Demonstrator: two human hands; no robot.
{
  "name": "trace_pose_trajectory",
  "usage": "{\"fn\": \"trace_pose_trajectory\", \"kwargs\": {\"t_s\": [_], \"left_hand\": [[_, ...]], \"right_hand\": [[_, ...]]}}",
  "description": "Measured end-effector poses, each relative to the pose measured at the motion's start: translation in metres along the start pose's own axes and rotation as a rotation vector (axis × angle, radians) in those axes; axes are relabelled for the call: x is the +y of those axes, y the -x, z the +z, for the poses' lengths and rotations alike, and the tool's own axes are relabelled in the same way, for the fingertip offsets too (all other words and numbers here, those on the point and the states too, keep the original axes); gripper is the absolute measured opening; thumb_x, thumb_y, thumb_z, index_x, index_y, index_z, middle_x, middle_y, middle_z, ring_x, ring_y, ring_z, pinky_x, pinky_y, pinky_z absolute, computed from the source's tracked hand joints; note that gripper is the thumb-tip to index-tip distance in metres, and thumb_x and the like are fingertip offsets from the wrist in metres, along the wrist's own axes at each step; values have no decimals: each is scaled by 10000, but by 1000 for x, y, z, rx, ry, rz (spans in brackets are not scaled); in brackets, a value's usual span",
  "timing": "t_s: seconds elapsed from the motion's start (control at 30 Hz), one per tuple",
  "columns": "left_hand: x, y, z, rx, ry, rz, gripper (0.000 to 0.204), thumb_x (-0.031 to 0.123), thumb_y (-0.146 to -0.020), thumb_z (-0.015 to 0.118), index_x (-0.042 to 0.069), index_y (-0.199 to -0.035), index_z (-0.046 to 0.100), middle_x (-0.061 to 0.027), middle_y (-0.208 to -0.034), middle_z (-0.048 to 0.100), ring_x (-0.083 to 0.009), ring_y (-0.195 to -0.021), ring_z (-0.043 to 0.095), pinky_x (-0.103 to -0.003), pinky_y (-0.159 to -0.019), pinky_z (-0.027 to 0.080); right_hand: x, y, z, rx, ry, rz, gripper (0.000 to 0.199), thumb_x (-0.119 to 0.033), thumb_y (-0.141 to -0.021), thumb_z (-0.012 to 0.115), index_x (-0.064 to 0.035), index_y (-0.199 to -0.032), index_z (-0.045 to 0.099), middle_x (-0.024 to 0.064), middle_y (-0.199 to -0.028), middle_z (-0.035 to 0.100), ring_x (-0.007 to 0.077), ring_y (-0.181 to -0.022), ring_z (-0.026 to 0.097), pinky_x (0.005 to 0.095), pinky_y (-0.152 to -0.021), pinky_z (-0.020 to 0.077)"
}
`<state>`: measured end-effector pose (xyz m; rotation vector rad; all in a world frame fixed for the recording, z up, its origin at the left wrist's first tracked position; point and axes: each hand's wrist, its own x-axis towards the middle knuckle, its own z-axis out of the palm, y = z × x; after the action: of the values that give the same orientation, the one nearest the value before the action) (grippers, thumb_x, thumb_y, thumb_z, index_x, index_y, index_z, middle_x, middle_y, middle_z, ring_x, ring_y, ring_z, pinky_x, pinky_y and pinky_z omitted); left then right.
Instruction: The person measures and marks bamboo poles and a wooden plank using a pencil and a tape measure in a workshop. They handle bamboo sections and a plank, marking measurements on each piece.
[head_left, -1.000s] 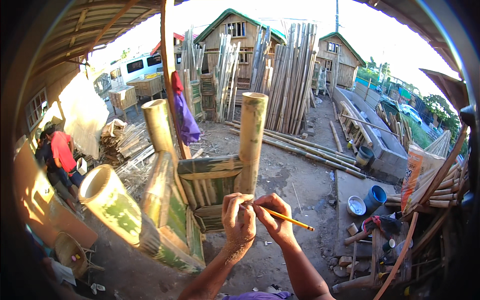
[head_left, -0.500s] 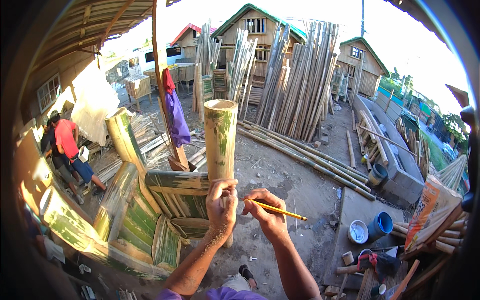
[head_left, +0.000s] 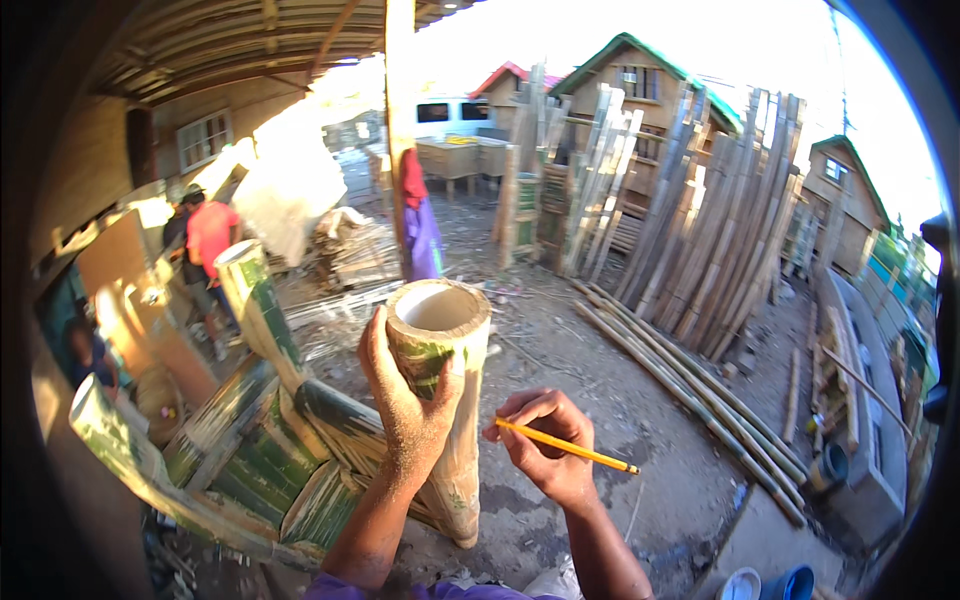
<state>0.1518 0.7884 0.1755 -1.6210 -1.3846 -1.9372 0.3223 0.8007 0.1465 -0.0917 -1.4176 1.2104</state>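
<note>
My left hand (head_left: pixel 412 425) is wrapped round the upper part of a thick bamboo post (head_left: pixel 461 460), just below its hollow cut end; sawdust coats the hand and wrist. The post belongs to a green and tan bamboo bench frame (head_left: pixel 262 465) on my left, with slatted panels and other thick round posts. To the right of the post, my right hand (head_left: pixel 552 450) pinches a yellow pencil (head_left: pixel 590 454) near one end, its other end pointing right. The pencil is apart from the bamboo.
Long bamboo poles (head_left: pixel 700 390) lie on the dirt ground at right. Many more poles (head_left: pixel 710 220) lean upright before wooden huts. A wooden roof post (head_left: pixel 400 110) with purple cloth (head_left: pixel 422 240) stands ahead. A person in a red shirt (head_left: pixel 212 235) is at left. Buckets (head_left: pixel 790 583) sit lower right.
My left hand has moved up from lower on the post to grip it near its top. The view has turned left. The pencil stays in my right hand.
</note>
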Motion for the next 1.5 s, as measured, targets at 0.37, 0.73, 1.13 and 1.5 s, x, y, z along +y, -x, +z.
{"fn": "trace_pose_trajectory", "kwargs": {"t_s": [0.37, 0.73, 1.13, 1.5], "left_hand": [[10, -1, 37, 162, -182, -136, 957, 98, -805, 754, -15, -1536, 147, -209, -1390, 458, -281, -1272, 503, -428, -1092, 406], [19, 2, 56, 319, -527, -105, 951, 153, -781, 775, -36, -1506, 190, -209, -1323, 498, -288, -1239, 519, -430, -1078, 408], [14, 5, 63, 348, -223, -69, 913, 190, -863, 724, -35, -1528, 140, -210, -1361, 474, -275, -1265, 497, -438, -1096, 395], [15, 5, 63, 335, -205, -68, 901, 236, -885, 706, -48, -1524, 138, -208, -1382, 458, -273, -1283, 481, -435, -1103, 385]], "right_hand": [[57, -122, -47, -364, -437, -244, 124, 105, -862, 626, 17, -898, 547, 192, -1023, 635, 180, -840, 677, 315, -772, 579], [87, -142, -41, -502, -600, -308, 152, 105, -895, 614, 6, -922, 503, 200, -1043, 607, 184, -850, 658, 315, -760, 579], [96, -140, -42, -506, -547, -379, 183, 83, -872, 639, 6, -950, 492, 200, -1070, 609, 178, -876, 670, 302, -775, 585], [94, -138, -42, -499, -530, -388, 188, 99, -869, 620, 6, -968, 491, 201, -1083, 608, 182, -885, 671, 307, -787, 583]]}}
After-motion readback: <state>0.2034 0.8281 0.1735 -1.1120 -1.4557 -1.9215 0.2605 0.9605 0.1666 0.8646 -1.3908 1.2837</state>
